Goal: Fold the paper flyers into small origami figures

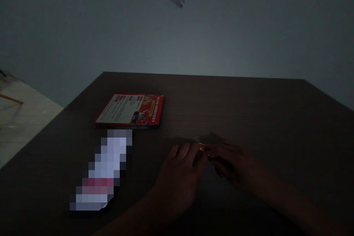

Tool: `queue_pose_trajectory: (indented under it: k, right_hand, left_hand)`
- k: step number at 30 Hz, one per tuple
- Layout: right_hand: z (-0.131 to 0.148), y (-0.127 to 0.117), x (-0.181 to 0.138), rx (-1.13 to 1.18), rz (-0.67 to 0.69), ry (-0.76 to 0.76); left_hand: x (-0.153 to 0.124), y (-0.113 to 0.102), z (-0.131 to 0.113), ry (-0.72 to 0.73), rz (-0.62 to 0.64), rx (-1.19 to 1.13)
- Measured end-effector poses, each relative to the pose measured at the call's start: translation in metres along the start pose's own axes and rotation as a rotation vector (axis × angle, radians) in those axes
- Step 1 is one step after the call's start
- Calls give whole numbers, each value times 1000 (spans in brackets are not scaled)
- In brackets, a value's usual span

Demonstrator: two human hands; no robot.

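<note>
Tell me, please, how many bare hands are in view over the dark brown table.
2: the bare left hand, just left of a small, mostly covered red piece, and the bare right hand, just right of it. No others show.

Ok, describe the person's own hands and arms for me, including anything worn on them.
The bare, ungloved left hand and bare, ungloved right hand join slim forearms with no sleeves in view. No watch or bracelet shows; the light is too dim to make out small markings.
</note>
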State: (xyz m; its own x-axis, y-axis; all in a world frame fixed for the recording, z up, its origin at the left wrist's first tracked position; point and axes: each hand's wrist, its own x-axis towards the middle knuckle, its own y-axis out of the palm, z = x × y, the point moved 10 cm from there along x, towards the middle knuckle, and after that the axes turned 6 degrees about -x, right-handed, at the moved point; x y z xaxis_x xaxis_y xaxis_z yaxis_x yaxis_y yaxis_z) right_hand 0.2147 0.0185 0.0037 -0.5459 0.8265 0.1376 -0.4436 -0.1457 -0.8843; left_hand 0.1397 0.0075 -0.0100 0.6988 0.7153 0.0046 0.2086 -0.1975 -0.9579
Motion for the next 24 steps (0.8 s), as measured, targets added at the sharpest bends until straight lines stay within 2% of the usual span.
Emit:
queue_pose_trajectory:
  k: [18,24]
  right_hand:
    - [-2,-1,0,17,2,14]
    - [-5,1,-2,10,2,13]
  left_hand:
    - [1,-4,-2,-40,-84,-13]
    - [4,-8,-2,-64,-77,-57]
